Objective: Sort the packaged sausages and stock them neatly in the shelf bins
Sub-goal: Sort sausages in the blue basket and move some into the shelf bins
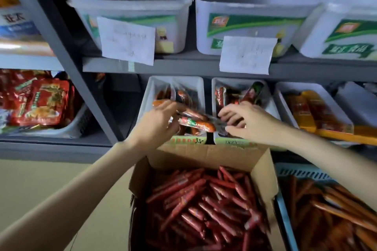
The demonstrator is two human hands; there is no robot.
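Both hands work at the lower shelf, above an open cardboard box (263,171).

Left hand (158,121): fingers curled round one end of a glossy clear-film sausage pack (195,123), gripping it. Right hand (243,121): fingertips pinching the other end of the same pack, thumb below. The pack hangs level between the hands, over the gap between two white plastic bins.

Left bin (150,96), at 11 o'clock from the pack: rectangular, smooth walls, holds shiny film-wrapped sausage packs, reddish-brown. Middle bin (269,100), at 1 o'clock: same shape, holds darker red and black packs. Right bin (283,98), at 3 o'clock: flat orange-yellow packets lying lengthwise.

Cardboard box at 6 o'clock: corrugated brown, flaps up, filled with thin red cylindrical sausage sticks (204,206) in a loose jumble. Blue slotted plastic crate (285,218) just beside it at 4 o'clock, with long orange sticks inside.

Upper shelf (183,66), grey metal: three translucent white tubs with green printed labels; two white paper notes (128,40) hang on the fronts, writing too blurred to read.

At 9 o'clock, a basket of crinkled red foil pouches (42,104).
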